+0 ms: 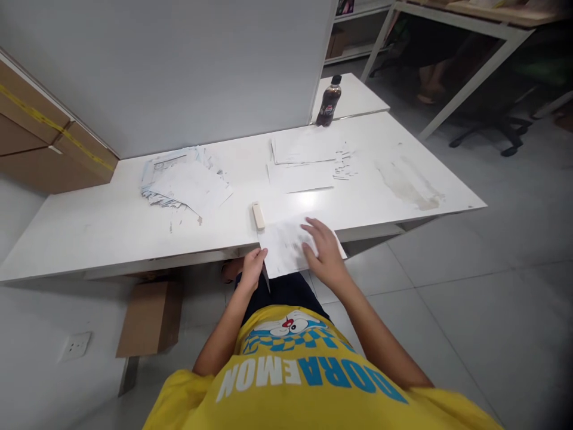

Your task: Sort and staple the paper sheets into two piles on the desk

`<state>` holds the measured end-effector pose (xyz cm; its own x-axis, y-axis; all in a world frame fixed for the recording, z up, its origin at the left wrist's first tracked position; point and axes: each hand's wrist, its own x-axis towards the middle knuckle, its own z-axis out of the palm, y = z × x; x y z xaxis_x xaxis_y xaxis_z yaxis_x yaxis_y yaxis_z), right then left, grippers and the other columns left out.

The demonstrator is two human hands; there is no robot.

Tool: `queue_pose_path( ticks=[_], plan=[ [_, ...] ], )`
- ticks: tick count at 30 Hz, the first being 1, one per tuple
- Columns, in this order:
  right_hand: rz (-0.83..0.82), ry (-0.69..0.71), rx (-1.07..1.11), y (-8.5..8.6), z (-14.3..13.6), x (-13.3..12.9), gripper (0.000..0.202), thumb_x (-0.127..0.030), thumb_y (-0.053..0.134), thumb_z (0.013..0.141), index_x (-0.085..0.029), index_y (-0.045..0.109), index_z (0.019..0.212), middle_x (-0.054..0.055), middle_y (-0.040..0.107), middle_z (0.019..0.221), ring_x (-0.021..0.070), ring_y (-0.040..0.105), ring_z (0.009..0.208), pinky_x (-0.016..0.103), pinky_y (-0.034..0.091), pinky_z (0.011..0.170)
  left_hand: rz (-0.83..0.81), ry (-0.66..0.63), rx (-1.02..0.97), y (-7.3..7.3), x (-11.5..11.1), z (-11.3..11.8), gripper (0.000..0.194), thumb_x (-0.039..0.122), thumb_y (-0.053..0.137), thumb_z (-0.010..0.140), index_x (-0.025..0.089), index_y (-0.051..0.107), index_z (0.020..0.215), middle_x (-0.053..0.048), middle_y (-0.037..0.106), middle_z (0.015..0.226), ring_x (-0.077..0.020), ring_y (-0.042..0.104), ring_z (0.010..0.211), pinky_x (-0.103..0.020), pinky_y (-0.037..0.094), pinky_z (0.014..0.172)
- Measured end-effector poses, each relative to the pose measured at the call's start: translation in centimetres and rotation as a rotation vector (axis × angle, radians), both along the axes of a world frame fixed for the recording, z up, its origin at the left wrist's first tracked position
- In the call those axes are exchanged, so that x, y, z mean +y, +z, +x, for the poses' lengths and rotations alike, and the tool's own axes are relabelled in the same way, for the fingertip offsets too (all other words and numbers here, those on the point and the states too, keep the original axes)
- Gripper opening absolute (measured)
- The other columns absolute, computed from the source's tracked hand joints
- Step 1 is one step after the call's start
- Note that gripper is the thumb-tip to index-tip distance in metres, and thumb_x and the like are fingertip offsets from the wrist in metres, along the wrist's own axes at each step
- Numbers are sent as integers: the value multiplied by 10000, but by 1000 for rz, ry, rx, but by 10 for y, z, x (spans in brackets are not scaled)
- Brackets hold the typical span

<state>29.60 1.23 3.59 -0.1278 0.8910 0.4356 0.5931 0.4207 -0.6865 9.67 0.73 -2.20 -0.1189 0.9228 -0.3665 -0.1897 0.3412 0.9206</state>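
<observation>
A white sheet of paper (pixel 280 245) with faint dark marks lies over the front edge of the table, its near part sticking out above my lap. My left hand (pixel 253 270) pinches its left edge between thumb and fingers. Over the right part of the sheet is my right hand (pixel 326 254), fingers spread and curved, holding nothing; whether the fingertips touch the paper I cannot tell. A small cream-coloured block (pixel 258 216) rests on the table just beyond the sheet's left corner.
Further back on the white table (pixel 242 173) are stacked white sheets (pixel 304 146), small paper scraps (pixel 344 164) and a messy paper pile (pixel 188 182). A cola bottle (pixel 329 103) stands at the back right. Cardboard boxes (pixel 58 134) sit at the left end. A brown stain (pixel 409 185) marks the right side.
</observation>
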Motion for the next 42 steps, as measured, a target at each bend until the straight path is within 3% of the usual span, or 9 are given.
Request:
queue_pose_path(
  ticks=[7, 18, 24, 27, 31, 33, 36, 40, 42],
  plan=[
    [109, 320, -510, 11, -73, 62, 394, -44, 488, 774, -95, 604, 1147, 179, 595, 1226, 290, 509, 1130, 461, 295, 1065, 65, 59, 58, 4, 11, 7, 374, 432, 698, 693, 169, 462, 571, 65, 403, 503, -67, 343, 496, -195, 249, 478],
    [134, 183, -688, -8, -102, 46, 226, -86, 437, 863, -88, 644, 955, 179, 622, 965, 290, 519, 907, 410, 390, 828, 133, 168, -24, 3, 11, 13, 259, 344, 743, 616, 119, 619, 650, 7, 607, 616, -105, 477, 626, -202, 360, 577],
    [57, 257, -595, 19, -78, 20, 529, -212, 464, 908, -90, 405, 1419, 209, 389, 1491, 326, 401, 1316, 467, 342, 1049, 112, 206, -155, 5, 1, 15, 330, 416, 779, 622, 121, 666, 716, -23, 678, 706, -133, 578, 684, -227, 441, 642],
    [45, 385, -569, 12, -50, -13, 703, -325, 546, 885, -158, 266, 1507, 149, 243, 1582, 313, 265, 1434, 490, 304, 1116, 54, 164, -240, 8, -12, 10, 384, 436, 800, 620, 128, 697, 825, -54, 716, 817, -163, 639, 752, -259, 494, 712],
    [79, 329, -608, -7, -15, -40, 668, -28, 508, 796, -194, 427, 1438, 124, 435, 1490, 291, 427, 1355, 473, 396, 1069, -34, 64, -250, 15, -34, 2, 387, 452, 789, 649, 142, 707, 865, -90, 726, 845, -201, 679, 771, -307, 535, 742],
    [159, 282, -591, -1, 5, -40, 660, 63, 436, 757, -188, 533, 1359, 110, 607, 1330, 258, 590, 1187, 411, 500, 950, -1, -109, -120, 23, -40, -4, 366, 499, 696, 748, 149, 701, 854, -86, 715, 778, -199, 671, 693, -327, 542, 696],
    [350, 72, -504, 40, 42, -29, 669, 90, 393, 773, -206, 549, 1352, 82, 714, 1136, 220, 678, 994, 386, 550, 851, 268, -262, 448, 44, -23, -25, 348, 491, 555, 862, 173, 697, 848, -88, 711, 783, -230, 679, 777, -383, 537, 783],
    [830, -447, -293, 104, 90, -3, 593, -30, 515, 848, -271, 511, 1390, 51, 634, 1286, 284, 594, 1179, 503, 473, 989, 559, -15, 1266, 67, 49, -78, 327, 366, 528, 871, 157, 679, 1073, -159, 671, 1161, -331, 487, 1278, -513, 323, 1102],
    [911, -462, -74, 121, 99, 23, 531, -194, 526, 912, -304, 454, 1427, 8, 485, 1450, 351, 306, 1417, 572, 335, 1092, 485, 81, 1481, 67, 88, -103, 512, 354, 518, 867, 105, 542, 1313, -186, 482, 1431, -356, 281, 1422, -548, 212, 1153]
  ],
)
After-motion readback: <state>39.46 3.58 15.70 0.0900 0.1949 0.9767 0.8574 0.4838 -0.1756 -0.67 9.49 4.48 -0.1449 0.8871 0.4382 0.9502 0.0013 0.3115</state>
